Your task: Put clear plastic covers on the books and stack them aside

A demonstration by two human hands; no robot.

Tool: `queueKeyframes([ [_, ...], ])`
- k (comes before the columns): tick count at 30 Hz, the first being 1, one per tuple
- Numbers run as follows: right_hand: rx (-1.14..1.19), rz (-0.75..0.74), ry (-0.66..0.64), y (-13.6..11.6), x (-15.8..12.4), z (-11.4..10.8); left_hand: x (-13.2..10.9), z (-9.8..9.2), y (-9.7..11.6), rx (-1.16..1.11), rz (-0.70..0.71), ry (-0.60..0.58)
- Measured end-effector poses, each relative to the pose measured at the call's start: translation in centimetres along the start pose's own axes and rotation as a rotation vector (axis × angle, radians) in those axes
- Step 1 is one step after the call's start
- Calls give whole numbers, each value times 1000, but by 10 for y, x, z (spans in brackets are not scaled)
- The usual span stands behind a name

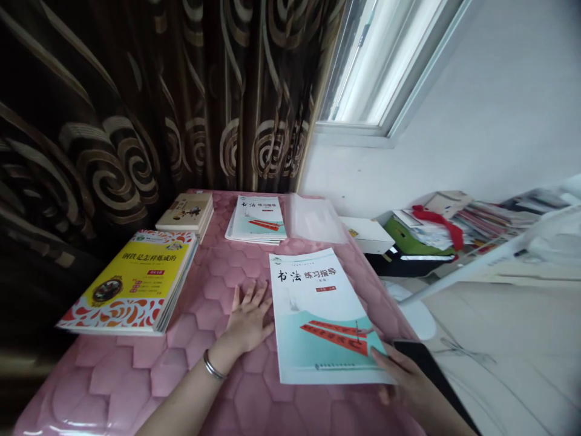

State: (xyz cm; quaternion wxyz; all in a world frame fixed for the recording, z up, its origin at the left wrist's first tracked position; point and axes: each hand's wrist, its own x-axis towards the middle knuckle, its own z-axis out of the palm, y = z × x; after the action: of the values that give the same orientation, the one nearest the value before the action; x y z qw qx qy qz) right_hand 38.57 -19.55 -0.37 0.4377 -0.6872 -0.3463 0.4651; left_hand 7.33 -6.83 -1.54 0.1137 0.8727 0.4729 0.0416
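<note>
My right hand (399,369) grips the lower right corner of a calligraphy workbook (324,309), thumb on its white and teal cover. Two red strips with black writing are printed on that cover. To its left, my left hand (249,318) lies flat with fingers spread on the pink tablecloth (209,375), a silver bracelet on the wrist. Further back sits a small stack of similar workbooks (258,218). A clear plastic sleeve (315,219) lies beside that stack.
At the left is a stack of books with a yellow cover (136,272) on top. Smaller books (186,213) are piled behind it. Dark curtains (190,91) hang at the back. Right of the table are a white box (370,233), a green bag (415,239) and a white lamp stand (415,318).
</note>
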Motion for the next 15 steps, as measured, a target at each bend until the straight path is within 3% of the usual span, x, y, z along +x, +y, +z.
queueKeyframes([
  [4,98,103,-173,-1,0,7,1,-4,0,-19,-21,-54],
  [10,63,125,-166,3,1,8,1,-20,8,-90,-95,-81],
  [15,-226,159,-153,1,15,-2,0,-21,10,-82,-63,-64],
])
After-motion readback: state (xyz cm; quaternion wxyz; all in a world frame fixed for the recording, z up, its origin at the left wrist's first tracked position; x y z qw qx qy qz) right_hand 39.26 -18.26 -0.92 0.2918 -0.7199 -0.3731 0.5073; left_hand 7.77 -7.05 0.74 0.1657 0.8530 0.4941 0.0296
